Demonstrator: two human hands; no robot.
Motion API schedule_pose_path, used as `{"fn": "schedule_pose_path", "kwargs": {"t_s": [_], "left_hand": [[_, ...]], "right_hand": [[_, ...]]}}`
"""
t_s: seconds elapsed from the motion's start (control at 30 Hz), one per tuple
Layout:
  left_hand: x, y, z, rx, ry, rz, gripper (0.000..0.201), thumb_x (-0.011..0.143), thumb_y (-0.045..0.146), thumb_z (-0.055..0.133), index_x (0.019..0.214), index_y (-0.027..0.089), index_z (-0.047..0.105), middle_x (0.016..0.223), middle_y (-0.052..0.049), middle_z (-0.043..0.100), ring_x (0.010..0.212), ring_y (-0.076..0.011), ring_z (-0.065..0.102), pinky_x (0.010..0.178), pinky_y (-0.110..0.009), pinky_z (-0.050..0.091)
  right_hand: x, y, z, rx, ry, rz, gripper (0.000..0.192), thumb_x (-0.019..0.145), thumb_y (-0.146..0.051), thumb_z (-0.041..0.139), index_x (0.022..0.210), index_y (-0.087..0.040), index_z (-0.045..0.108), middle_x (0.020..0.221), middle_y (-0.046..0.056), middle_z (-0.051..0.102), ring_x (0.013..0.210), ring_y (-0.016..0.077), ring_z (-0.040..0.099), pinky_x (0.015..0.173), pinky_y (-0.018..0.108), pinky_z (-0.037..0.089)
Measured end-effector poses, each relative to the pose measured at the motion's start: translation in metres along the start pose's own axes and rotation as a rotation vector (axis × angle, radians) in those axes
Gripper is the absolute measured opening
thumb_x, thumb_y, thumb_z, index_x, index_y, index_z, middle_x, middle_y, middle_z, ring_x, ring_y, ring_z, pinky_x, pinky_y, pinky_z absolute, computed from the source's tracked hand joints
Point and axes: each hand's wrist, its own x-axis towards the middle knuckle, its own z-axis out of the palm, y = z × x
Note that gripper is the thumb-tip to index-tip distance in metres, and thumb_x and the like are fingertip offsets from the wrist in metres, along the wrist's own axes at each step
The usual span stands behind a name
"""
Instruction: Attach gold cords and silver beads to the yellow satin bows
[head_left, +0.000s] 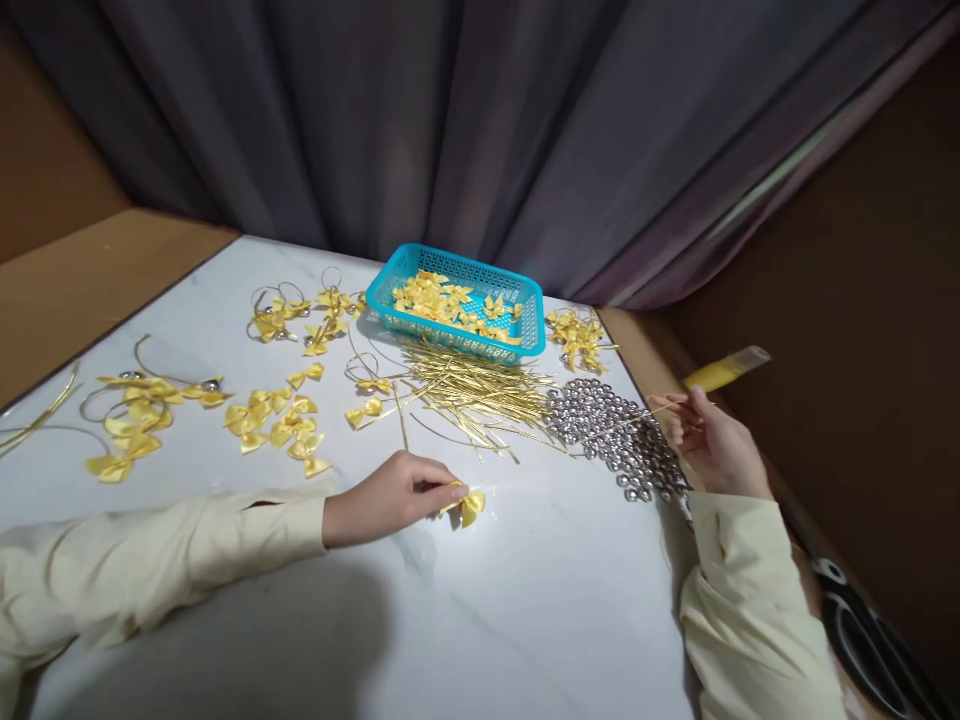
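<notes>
Cream sleeves fill the near edge of my view, both forearms resting on the white marble-look tabletop (525, 620). Left hand (386, 497) lies flat-ish, thumb and fingertips pinched closed on a small yellow satin ribbon bow (471, 507) that sits on the table just beyond the fingers. Right hand (709, 440) is raised off to the side, fingers loosely curled, pinching a thin gold wire strip (651, 411) — its far end points back toward the left hand.

Between the hands, nearer the right: a heap of small silver jingle bells (611, 430). Beyond the left hand, a spread pile of cut gold wire strips (480, 395), and past that a turquoise plastic mesh basket (457, 300) with loose bows still inside.

Far out to the left of the left hand — finished-looking pieces (142, 400), bows on wire loops with bells. My read: a fair batch assembled, yet basket, wire and bells remain plentiful, so plenty is left.

Black-handled scissors (862, 630) lie by the right elbow.
</notes>
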Motion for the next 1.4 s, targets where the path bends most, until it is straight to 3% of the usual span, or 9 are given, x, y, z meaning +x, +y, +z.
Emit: {"fn": "schedule_pose_path", "kwargs": {"t_s": [0.13,0.27,0.43,0.5,0.67,0.87,0.97,1.13,1.4], "left_hand": [[-0.001,0.000,0.001,0.040,-0.019,-0.007,0.030,0.085,0.032,0.047,0.069,0.012,0.063,0.060,0.001,0.051,0.057,-0.0096,0.040,0.052,-0.020,0.032],[-0.001,0.000,0.002,0.086,-0.042,0.004,0.033,0.086,0.034,0.046,0.071,0.013,0.066,0.065,-0.001,0.057,0.059,-0.0104,0.044,0.054,-0.021,0.033],[0.000,0.001,0.003,0.122,-0.051,0.004,0.034,0.087,0.035,0.044,0.073,0.013,0.066,0.070,-0.003,0.060,0.067,-0.0136,0.051,0.061,-0.022,0.039],[0.000,0.003,0.003,0.130,-0.060,-0.006,0.033,0.087,0.035,0.044,0.073,0.013,0.065,0.069,-0.003,0.060,0.066,-0.0131,0.051,0.061,-0.022,0.039],[0.000,0.005,0.004,0.134,-0.054,0.000,0.032,0.087,0.033,0.045,0.070,0.014,0.064,0.068,-0.001,0.059,0.064,-0.0120,0.050,0.059,-0.020,0.038],[0.001,0.003,0.003,0.140,-0.068,-0.009,0.032,0.087,0.034,0.044,0.072,0.015,0.066,0.068,-0.001,0.060,0.063,-0.0120,0.050,0.059,-0.021,0.038],[0.001,0.002,0.004,0.143,-0.072,-0.022,0.033,0.088,0.034,0.044,0.073,0.014,0.066,0.071,-0.002,0.062,0.067,-0.0134,0.053,0.062,-0.022,0.039],[0.001,0.003,0.003,0.118,-0.082,-0.008,0.030,0.087,0.031,0.045,0.073,0.014,0.066,0.075,-0.003,0.065,0.071,-0.0139,0.056,0.065,-0.021,0.041],[0.001,0.003,0.003,0.120,-0.077,0.006,0.031,0.087,0.030,0.046,0.072,0.014,0.067,0.073,-0.003,0.064,0.067,-0.0118,0.054,0.061,-0.019,0.039]], "right_hand": [[-0.006,-0.011,-0.008,-0.012,-0.154,0.014,0.031,0.089,-0.036,0.043,0.064,-0.018,0.046,0.048,-0.006,0.040,0.035,0.0015,0.022,0.041,0.027,0.015],[-0.018,-0.013,-0.009,-0.140,-0.389,0.076,0.034,0.076,-0.048,0.059,0.063,-0.017,0.050,0.038,-0.011,0.024,0.034,0.0021,0.018,0.039,0.023,0.012],[-0.029,-0.012,0.005,-0.357,-0.688,0.158,0.041,0.070,-0.053,0.062,0.060,-0.014,0.055,0.050,0.002,0.056,0.039,0.0080,0.044,0.038,0.021,0.027],[-0.030,-0.011,0.014,-0.412,-0.732,0.143,0.043,0.072,-0.056,0.057,0.060,-0.015,0.055,0.051,0.002,0.058,0.038,0.0078,0.044,0.037,0.021,0.027],[-0.033,0.000,0.035,-0.530,-0.705,0.035,0.038,0.071,-0.052,0.060,0.062,-0.015,0.055,0.037,-0.009,0.037,0.031,0.0035,0.025,0.035,0.020,0.017],[-0.044,0.008,0.047,-0.670,-0.624,-0.136,0.012,0.080,-0.030,0.048,0.084,-0.019,0.049,0.047,-0.007,0.047,0.035,0.0075,0.036,0.039,0.020,0.026],[-0.049,0.006,0.051,-0.754,-0.596,-0.244,0.002,0.077,-0.019,0.044,0.077,-0.020,0.046,0.050,-0.005,0.049,0.043,0.0098,0.041,0.045,0.022,0.030],[-0.051,0.007,0.058,-0.905,-0.546,-0.393,0.012,0.068,-0.007,0.044,0.064,-0.019,0.047,0.058,0.000,0.053,0.055,0.0126,0.044,0.055,0.024,0.029],[-0.047,0.018,0.061,-1.030,-0.524,-0.487,0.016,0.067,-0.006,0.043,0.059,-0.017,0.050,0.053,0.000,0.050,0.051,0.0119,0.042,0.053,0.024,0.027]]}}
